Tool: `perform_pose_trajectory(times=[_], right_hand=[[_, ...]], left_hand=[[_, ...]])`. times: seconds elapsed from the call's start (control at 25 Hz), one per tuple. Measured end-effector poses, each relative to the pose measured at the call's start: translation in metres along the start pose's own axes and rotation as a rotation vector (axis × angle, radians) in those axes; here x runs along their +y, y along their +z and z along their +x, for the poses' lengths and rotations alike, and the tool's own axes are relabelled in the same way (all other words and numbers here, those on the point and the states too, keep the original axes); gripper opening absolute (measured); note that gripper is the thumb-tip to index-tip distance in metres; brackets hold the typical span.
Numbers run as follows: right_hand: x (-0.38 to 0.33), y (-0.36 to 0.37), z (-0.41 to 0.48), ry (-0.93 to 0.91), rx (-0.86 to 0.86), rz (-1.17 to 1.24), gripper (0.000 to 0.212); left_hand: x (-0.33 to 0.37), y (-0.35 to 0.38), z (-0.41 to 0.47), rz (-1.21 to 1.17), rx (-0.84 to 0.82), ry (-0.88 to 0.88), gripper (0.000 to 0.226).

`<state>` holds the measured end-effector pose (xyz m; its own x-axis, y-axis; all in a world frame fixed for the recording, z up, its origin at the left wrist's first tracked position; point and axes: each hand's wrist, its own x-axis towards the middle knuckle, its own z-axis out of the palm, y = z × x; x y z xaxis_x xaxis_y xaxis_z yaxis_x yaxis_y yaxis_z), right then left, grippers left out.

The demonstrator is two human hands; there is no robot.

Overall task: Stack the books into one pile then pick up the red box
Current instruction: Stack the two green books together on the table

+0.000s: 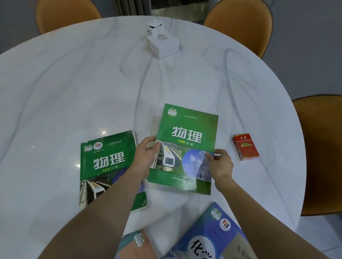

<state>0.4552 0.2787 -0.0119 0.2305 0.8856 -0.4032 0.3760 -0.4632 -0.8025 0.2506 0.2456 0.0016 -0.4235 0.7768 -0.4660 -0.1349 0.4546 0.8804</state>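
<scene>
A green book (186,134) lies in the middle of the white marble table (66,91). My left hand (145,158) grips its left edge and my right hand (220,164) grips its right edge, thumbs on the cover. A second, worn green book (103,164) lies to the left, partly under my left forearm. A blue book (213,246) sits at the near right, and a book with an orange and teal cover (139,248) lies at the near edge. The red box (246,146) rests on the table to the right of the held book.
Two small white boxes (162,40) stand stacked near the table's far side. Orange chairs stand around the table: two at the back (66,10) (239,21) and one on the right (329,155).
</scene>
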Motion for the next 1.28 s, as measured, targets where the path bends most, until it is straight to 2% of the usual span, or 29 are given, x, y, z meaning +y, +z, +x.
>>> perform_pose_trajectory(times=[0.36, 0.8, 1.04, 1.28], right_hand=[[-0.04, 0.038, -0.04, -0.037, -0.199, 0.093, 0.033], [-0.058, 0.13, -0.09, -0.105, -0.435, -0.017, 0.035], [-0.048, 0.152, -0.098, -0.126, -0.423, -0.111, 0.035], [-0.04, 0.155, -0.096, -0.191, -0.357, -0.202, 0.033]], left_hand=[[0.005, -0.076, -0.031, -0.05, 0.15, -0.011, 0.022], [-0.027, -0.18, -0.06, -0.084, 0.44, -0.008, 0.023], [-0.049, -0.19, -0.056, -0.032, 0.471, -0.092, 0.025], [-0.058, -0.184, -0.057, 0.109, 0.443, -0.069, 0.032]])
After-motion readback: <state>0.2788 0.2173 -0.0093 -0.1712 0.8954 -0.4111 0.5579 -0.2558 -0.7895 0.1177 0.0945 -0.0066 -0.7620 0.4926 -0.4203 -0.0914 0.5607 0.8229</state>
